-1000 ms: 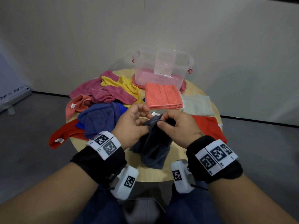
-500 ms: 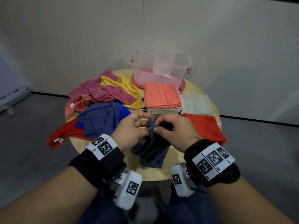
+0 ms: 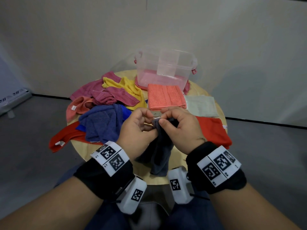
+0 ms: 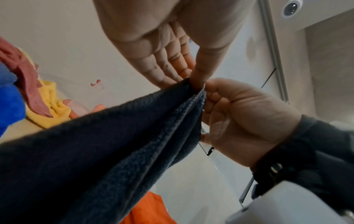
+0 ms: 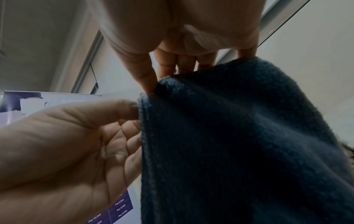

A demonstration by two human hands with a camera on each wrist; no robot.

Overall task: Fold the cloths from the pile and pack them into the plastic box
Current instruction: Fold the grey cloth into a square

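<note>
Pale wood forms the round table (image 3: 216,103), the biggest thing in view, and it carries everything else. At its far edge stands the clear plastic box (image 3: 166,70), open at the top, with pink clips at its sides and something pink showing through its base. To the left sprawls the pile (image 3: 106,112) of unfolded cloths: magenta, yellow, salmon, blue and red, tumbled over one another, the red one drooping off the table's rim. Just in front of the box lies a folded coral cloth (image 3: 166,97); beside it on the right a folded pale green cloth (image 3: 201,106), and nearer the person a flat red cloth (image 3: 214,131).

Above the near edge of the table hangs the dark grey cloth (image 3: 160,153), held up by its top edge so the rest falls in loose folds. The left hand (image 3: 136,128) pinches that edge between thumb and fingertips; the right hand (image 3: 181,128) pinches it right alongside, thumb against curled fingers, the two hands touching at the knuckles.
</note>
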